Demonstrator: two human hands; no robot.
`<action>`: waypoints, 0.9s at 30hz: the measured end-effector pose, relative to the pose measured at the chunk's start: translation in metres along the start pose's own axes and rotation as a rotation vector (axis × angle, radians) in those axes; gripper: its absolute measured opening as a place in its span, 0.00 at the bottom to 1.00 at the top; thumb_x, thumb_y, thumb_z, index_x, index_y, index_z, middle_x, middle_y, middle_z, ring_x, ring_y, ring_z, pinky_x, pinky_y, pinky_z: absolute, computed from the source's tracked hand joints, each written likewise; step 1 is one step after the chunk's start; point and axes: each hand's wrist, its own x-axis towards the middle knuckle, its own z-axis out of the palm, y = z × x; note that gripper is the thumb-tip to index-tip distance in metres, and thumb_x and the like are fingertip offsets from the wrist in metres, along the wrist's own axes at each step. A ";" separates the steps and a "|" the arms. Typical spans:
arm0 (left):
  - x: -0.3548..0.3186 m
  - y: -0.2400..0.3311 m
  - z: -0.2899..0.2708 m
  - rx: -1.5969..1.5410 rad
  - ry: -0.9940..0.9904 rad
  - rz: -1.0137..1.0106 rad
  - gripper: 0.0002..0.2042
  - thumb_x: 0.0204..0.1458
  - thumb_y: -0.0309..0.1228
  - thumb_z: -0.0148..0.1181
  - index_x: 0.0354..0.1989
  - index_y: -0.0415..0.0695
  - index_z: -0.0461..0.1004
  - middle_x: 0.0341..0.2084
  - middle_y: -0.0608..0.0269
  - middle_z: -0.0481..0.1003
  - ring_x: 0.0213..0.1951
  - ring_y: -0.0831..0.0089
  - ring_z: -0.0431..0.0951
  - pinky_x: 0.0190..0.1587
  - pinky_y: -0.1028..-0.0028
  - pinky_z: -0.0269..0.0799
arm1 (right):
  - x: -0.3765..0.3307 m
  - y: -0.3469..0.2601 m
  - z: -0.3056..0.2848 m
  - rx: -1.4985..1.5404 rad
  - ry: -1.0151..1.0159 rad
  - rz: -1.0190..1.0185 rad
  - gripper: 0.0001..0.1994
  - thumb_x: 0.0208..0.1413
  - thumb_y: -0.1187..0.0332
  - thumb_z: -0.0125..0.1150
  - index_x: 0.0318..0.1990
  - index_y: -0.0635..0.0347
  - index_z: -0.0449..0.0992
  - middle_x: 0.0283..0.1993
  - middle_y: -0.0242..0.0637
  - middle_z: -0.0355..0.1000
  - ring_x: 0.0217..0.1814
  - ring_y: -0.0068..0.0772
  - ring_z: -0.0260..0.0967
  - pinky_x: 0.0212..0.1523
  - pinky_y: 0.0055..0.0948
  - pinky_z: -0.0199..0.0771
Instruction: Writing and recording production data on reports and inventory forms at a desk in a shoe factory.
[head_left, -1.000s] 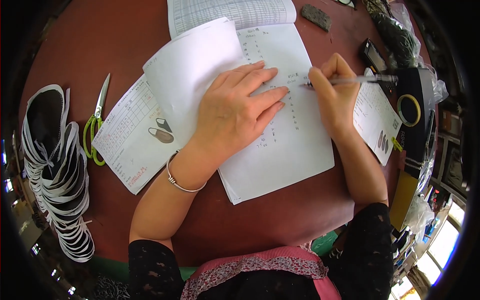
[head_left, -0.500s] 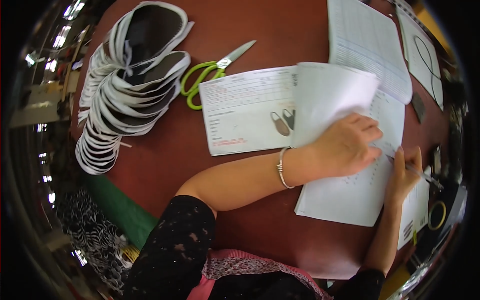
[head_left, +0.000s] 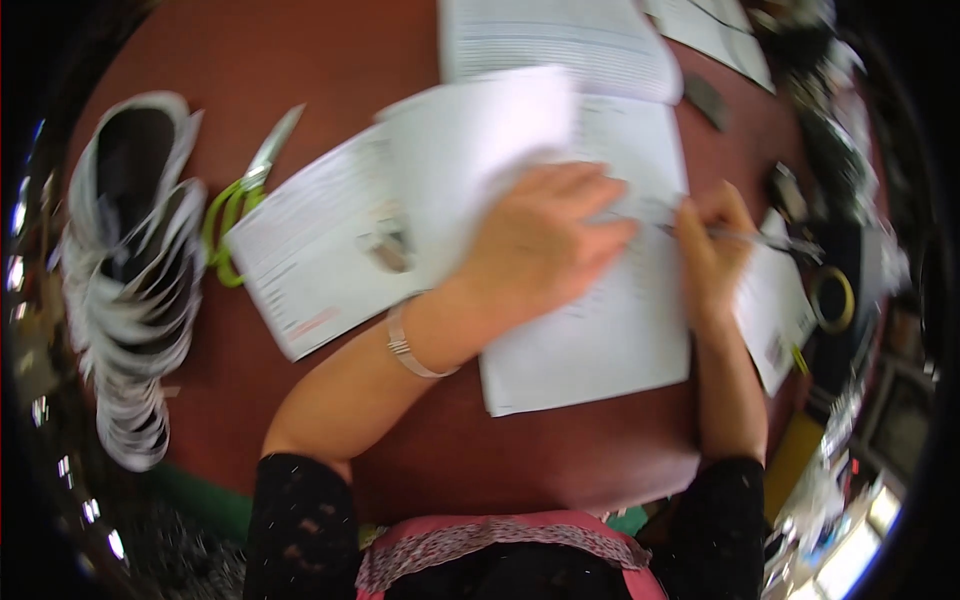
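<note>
A notebook page with columns of small handwriting [head_left: 600, 350] lies in front of me, blurred by motion. My left hand [head_left: 545, 235], with a silver bracelet at its wrist, rests across the page with its fingers stretched out. Beside it, a white leaf [head_left: 470, 120] bulges up and overlaps a printed sheet [head_left: 320, 250] that bears a picture of shoes. My right hand [head_left: 715, 250] is closed round a slim clear pen [head_left: 770, 240] at the right edge of the page. The pen's tip points at the writing, though blur hides whether it touches.
On the reddish-brown table [head_left: 420, 460], green-handled scissors [head_left: 235, 210] lie left of the printed sheet. Farther left stands a bundle of dark pieces with white edging [head_left: 130, 270]. A lined upper page [head_left: 560, 45], a dark grey block [head_left: 705, 100] and a roll of tape [head_left: 832, 298] are also around.
The view has swung right, so the table's things appear farther left. Both hands keep much the same places on the page, and the pen stays in my right hand.
</note>
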 end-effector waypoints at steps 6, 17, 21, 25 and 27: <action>0.009 0.008 -0.006 0.048 -0.055 -0.014 0.11 0.50 0.30 0.73 0.42 0.52 0.88 0.49 0.66 0.82 0.57 0.61 0.80 0.56 0.62 0.75 | -0.003 -0.012 0.004 0.162 0.013 0.188 0.18 0.56 0.81 0.64 0.24 0.57 0.59 0.24 0.20 0.55 0.27 0.11 0.50 0.26 0.22 0.53; 0.009 0.008 -0.005 0.075 -0.058 -0.011 0.10 0.50 0.30 0.73 0.42 0.53 0.89 0.49 0.68 0.83 0.57 0.61 0.80 0.55 0.62 0.76 | -0.002 -0.014 0.005 0.093 0.042 0.159 0.17 0.55 0.81 0.63 0.24 0.57 0.59 0.22 0.22 0.55 0.27 0.13 0.49 0.26 0.23 0.53; 0.010 0.008 -0.005 0.075 -0.057 -0.008 0.10 0.50 0.30 0.74 0.42 0.52 0.89 0.49 0.67 0.83 0.56 0.61 0.80 0.55 0.62 0.76 | -0.002 -0.014 0.004 0.130 0.038 0.138 0.17 0.55 0.81 0.62 0.23 0.57 0.58 0.22 0.22 0.55 0.27 0.12 0.49 0.25 0.23 0.53; 0.011 0.009 -0.006 0.072 -0.053 -0.005 0.10 0.50 0.29 0.74 0.42 0.52 0.89 0.48 0.67 0.83 0.55 0.60 0.80 0.54 0.62 0.76 | -0.006 -0.015 0.000 0.194 0.051 0.190 0.18 0.55 0.81 0.62 0.23 0.57 0.58 0.22 0.21 0.55 0.27 0.12 0.49 0.25 0.23 0.53; 0.012 0.009 -0.006 0.070 -0.059 -0.005 0.10 0.50 0.29 0.74 0.42 0.52 0.89 0.48 0.67 0.83 0.55 0.60 0.80 0.54 0.62 0.76 | -0.007 -0.016 0.000 0.195 0.017 0.169 0.18 0.55 0.81 0.63 0.23 0.57 0.58 0.22 0.21 0.55 0.27 0.12 0.49 0.25 0.23 0.53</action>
